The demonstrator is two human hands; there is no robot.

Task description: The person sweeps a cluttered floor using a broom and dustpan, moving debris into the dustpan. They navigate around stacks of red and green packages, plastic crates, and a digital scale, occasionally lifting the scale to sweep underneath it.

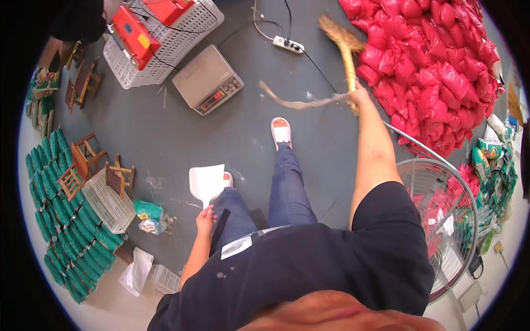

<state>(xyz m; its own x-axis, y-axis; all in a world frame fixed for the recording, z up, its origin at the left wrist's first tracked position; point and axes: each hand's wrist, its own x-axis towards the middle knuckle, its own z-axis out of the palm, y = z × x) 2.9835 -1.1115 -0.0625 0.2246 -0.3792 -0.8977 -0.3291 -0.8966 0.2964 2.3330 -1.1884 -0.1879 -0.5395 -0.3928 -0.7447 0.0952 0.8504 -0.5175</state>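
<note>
Beyond the right hand point(359, 95), the largest thing in view is a heap of red bags point(436, 66), piled on the grey floor point(165, 132) and reaching almost up to that hand's far side. Below the right arm, close to the elbow, stands a round wire fan guard point(441, 220). Far out past the left hand point(205, 219), rows of green packets point(61, 209) lie along the floor's edge, with a white mesh basket point(107, 201) and small wooden stools point(83, 160) between them and the hand. A second white basket carrying a red machine point(165, 33) sits well ahead of the left hand, and a grey weighing scale point(208, 80) lies between the two hands, farther forward.

The right hand is closed around a straw broom point(346, 55), raised at arm's length. The broom's long axis runs nearly upright in the picture, its bushy head pointing away from the person toward a white power strip point(288, 44); a loose strand trails leftward from the grip.

The left hand is gripping the handle of a white dustpan point(207, 183), which sits just ahead of the hand, its wide mouth pointing forward, over the person's left foot. A white sandal point(281, 132) lies ahead between the hands. Crumpled green wrappers point(149, 215) lie just left of the left hand.
</note>
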